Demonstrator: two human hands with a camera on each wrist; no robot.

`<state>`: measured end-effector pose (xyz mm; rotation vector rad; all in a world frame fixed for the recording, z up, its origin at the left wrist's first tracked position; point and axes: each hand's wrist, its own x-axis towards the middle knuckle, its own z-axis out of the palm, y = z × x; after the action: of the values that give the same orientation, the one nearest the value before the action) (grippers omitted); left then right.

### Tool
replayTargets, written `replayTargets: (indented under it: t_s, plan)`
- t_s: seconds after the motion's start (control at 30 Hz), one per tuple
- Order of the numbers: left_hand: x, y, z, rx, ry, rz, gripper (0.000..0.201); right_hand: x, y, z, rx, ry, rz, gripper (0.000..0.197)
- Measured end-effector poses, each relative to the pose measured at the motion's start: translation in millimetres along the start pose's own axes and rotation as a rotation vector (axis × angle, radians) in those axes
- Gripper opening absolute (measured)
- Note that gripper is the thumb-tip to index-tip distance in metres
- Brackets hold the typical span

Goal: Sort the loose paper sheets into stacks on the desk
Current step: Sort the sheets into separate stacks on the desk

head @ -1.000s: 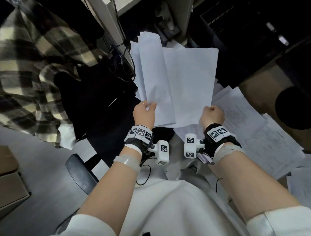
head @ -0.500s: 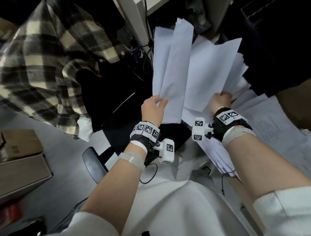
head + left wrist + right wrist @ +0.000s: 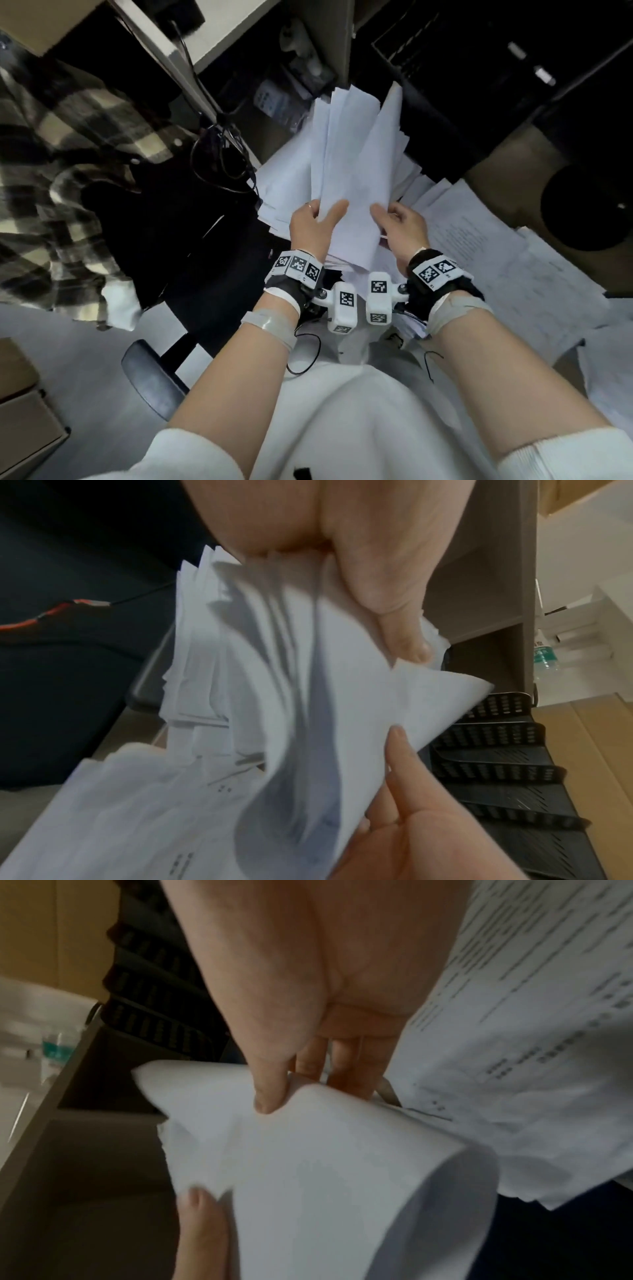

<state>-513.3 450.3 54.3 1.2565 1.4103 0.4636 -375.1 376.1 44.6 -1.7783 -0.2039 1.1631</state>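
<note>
Held sheets: while gripped from both sides, bundle of blank white paper sheets raised off the desk, fanned and uneven at the far edge, curled at the near corners
Left hand: left hand closed on the bundle's left near edge, thumb pressed on the top sheet, other fingers hidden behind the paper
Right hand: right hand closed on the bundle's right near corner, thumb on top, fingers underneath, paper pinched between
Hand spacing: close together, both at the near end of the bundle, not touching
Loose pile: printed white paper sheets spread flat and overlapping on the brown desk surface, right of and beneath the held bundle; more sheets lying under the bundle's left side
Print: lines of dark text on the flat sheets, too blurred to read
Tray rack: black perforated stacked tray rack on the desk, just beyond the bundle
Left of desk: plaid black-and-cream shirt hanging over dark fabric; tangle of black cables beside it
Lower left: cardboard boxes on the grey floor
</note>
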Motion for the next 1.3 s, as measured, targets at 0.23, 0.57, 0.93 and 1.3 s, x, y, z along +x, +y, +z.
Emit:
replayTargets:
  t_s: [0.23,0.57,0.93,1.3]
  plan:
    - [-28.5,-2.8,24.8,-0.003,-0.230,-0.027,0.021,-5.0,19.6,-53.9,0.072,0.021,0.074,0.022]
    - [-79.4,-23.2,76.0,0.215,-0.135,-0.009,0.043,-36.3,52.0,-141.4,0.402,-0.090,0.294,0.077]
    - [-114.6,-41.8,101.5,0.307,-0.099,-0.039,0.028,-38.2,114.3,-205.1,-0.271,0.176,0.131,0.058]
    - [-77.3,-40.9,86.8,0.311,0.055,-0.091,0.020,-40.0,133.1,-192.4,-0.296,0.426,0.369,0.019]
